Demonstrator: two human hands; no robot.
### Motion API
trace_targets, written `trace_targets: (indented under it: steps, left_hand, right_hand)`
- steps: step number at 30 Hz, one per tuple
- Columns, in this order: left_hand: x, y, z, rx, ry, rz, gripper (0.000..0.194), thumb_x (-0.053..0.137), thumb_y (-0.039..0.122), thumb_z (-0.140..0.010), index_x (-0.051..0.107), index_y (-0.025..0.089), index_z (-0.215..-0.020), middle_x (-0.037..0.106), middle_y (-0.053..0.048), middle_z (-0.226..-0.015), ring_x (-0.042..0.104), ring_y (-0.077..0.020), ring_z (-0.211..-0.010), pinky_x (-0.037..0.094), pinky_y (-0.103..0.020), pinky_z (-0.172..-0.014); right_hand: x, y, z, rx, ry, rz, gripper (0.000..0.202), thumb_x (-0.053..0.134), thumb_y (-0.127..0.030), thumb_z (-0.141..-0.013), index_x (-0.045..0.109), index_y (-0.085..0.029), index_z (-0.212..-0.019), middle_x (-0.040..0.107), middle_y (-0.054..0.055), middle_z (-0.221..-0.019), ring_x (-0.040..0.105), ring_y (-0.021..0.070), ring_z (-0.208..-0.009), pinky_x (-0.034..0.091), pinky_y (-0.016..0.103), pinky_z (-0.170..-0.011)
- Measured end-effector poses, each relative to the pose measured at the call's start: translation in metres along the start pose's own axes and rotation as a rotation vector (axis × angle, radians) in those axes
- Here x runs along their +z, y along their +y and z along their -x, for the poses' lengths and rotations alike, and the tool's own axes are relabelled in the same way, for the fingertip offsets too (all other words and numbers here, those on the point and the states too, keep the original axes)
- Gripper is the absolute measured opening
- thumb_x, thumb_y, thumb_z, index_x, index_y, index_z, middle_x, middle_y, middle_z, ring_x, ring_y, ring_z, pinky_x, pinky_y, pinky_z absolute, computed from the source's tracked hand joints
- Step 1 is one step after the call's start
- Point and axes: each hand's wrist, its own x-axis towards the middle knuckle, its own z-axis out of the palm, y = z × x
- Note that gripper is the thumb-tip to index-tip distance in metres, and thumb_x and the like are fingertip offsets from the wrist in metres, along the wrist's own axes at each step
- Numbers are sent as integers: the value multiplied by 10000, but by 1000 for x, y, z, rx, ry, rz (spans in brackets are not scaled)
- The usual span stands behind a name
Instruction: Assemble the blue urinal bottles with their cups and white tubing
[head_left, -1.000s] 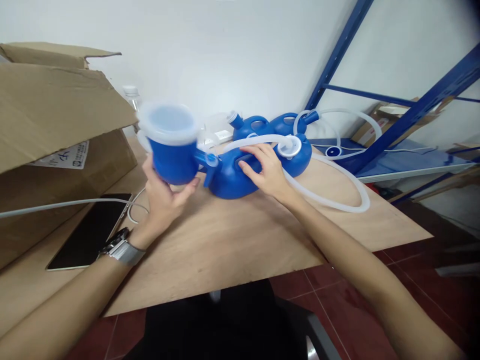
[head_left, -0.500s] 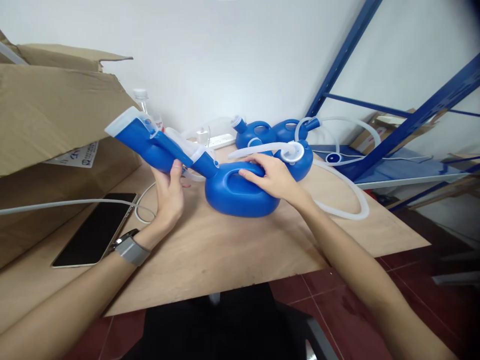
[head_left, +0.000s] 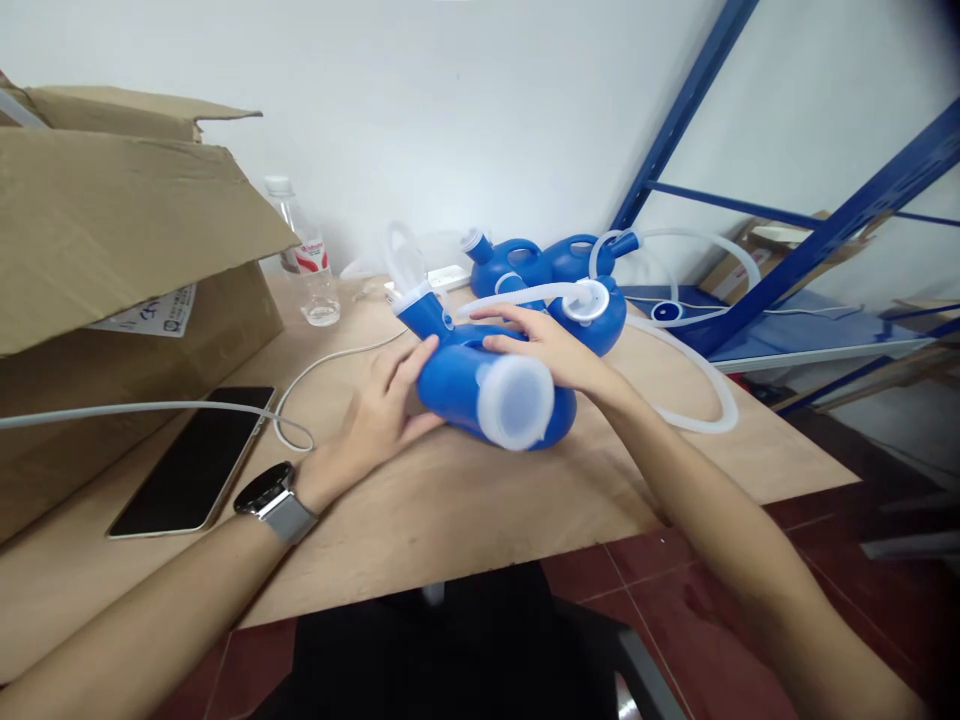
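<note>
A blue plastic urinal bottle [head_left: 564, 412] with a short, angled neck stands on the table in front of me. My right hand [head_left: 551, 345] rests on its top, fingers curled over the handle. My left hand [head_left: 382, 405] grips a blue funnel-shaped urinal head [head_left: 456, 388] from the left side. That head lies across the front of the bottle, its translucent rim [head_left: 517, 402] facing me, and hides much of the bottle. From the bottle's neck, a translucent hose [head_left: 405, 255] loops up behind.
More blue bottles [head_left: 514, 265] with pale hoses stand at the back right. On the left are an open cardboard box [head_left: 135, 200], a black tablet [head_left: 195, 460], a white cable and a clear water bottle [head_left: 319, 280]. A blue metal shelf [head_left: 787, 335] stands right of the table [head_left: 450, 520].
My left hand has brought the urinal head right and down, turning its rim from the upper left toward me. The right hand stays on the bottle. The water bottle is now uncovered.
</note>
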Motion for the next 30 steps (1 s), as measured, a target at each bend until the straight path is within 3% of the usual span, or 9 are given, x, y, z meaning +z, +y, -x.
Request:
trace_targets:
  steps: [4, 6, 10, 14, 16, 19, 23, 26, 30]
  left_hand:
    - [-3, 6, -3, 122, -50, -11, 817, 631, 557, -1067, 281, 266, -1746, 690, -175, -1353, 707, -330, -1225, 589, -498, -1056]
    - [-4, 10, -5, 121, -58, -23, 805, 605, 534, -1087, 253, 259, -1757, 689, -172, -1333, 699, -325, -1235, 572, -504, -1080]
    - [-4, 17, -6, 74, -38, -80, 830, 646, 458, -1080, 219, 297, -1773, 670, -167, -1364, 678, -317, -1251, 548, -507, -1103]
    - [-2, 23, -6, 126, 30, -87, 790, 671, 357, -1077, 269, 394, -1756, 655, -123, -1358, 674, -294, -1247, 579, -458, -1061]
    - [0, 25, -6, 155, 37, -77, 772, 671, 310, -1077, 296, 414, -1745, 646, -109, -1360, 669, -289, -1271, 578, -464, -1088]
    - [2, 21, -6, 109, 37, -58, 838, 702, 350, -1058, 253, 376, -1765, 601, -147, -1447, 644, -309, -1342, 568, -495, -1140]
    - [3, 6, -8, -47, 90, -9, 871, 737, 523, -1008, 328, 297, -1743, 574, -180, -1491, 621, -336, -1381, 562, -527, -1165]
    - [0, -2, -8, -87, 48, 29, 551, 670, 373, -1078, 543, 304, -1610, 637, -134, -1436, 672, -297, -1319, 577, -500, -1143]
    - [0, 3, -8, -84, 13, 48, 505, 645, 345, -1090, 560, 295, -1585, 645, -136, -1460, 675, -305, -1338, 572, -523, -1156]
  right_hand:
    - [-14, -3, 6, 163, -140, -174, 562, 729, -579, -983, 709, -288, -1464, 818, 67, -1178, 692, 171, -650, 671, 445, -780]
    - [-21, -11, 13, 133, -179, -210, 616, 661, -716, -996, 734, -296, -1440, 803, 78, -1274, 736, 190, -753, 674, 463, -886]
    - [-29, -39, 28, 62, -287, -230, 799, 468, -934, -946, 827, -314, -1301, 774, 77, -1383, 713, 336, -1279, 594, 542, -1129]
    - [-32, -64, 31, 108, -368, -114, 615, 535, -793, -1021, 841, -330, -1286, 776, 56, -1350, 700, 366, -1323, 596, 546, -1128]
    - [-34, -68, 27, 122, -368, 43, 479, 759, -660, -940, 836, -353, -1300, 760, 34, -1386, 684, 386, -1345, 585, 532, -1142]
    - [-40, -61, 20, 80, -371, 136, 545, 965, -499, -763, 846, -378, -1281, 779, 27, -1350, 713, 404, -1291, 603, 526, -1106]
    - [-53, -41, 17, 69, -355, 135, 551, 971, -458, -754, 850, -388, -1287, 791, 44, -1340, 733, 392, -1255, 618, 526, -1071]
    - [-60, -28, 18, 102, -362, 110, 562, 927, -469, -798, 826, -381, -1344, 799, 52, -1324, 756, 350, -1209, 635, 494, -1053]
    - [-64, -23, 19, 49, -390, 74, 525, 892, -466, -834, 823, -381, -1348, 819, 30, -1273, 769, 308, -1178, 651, 436, -1029]
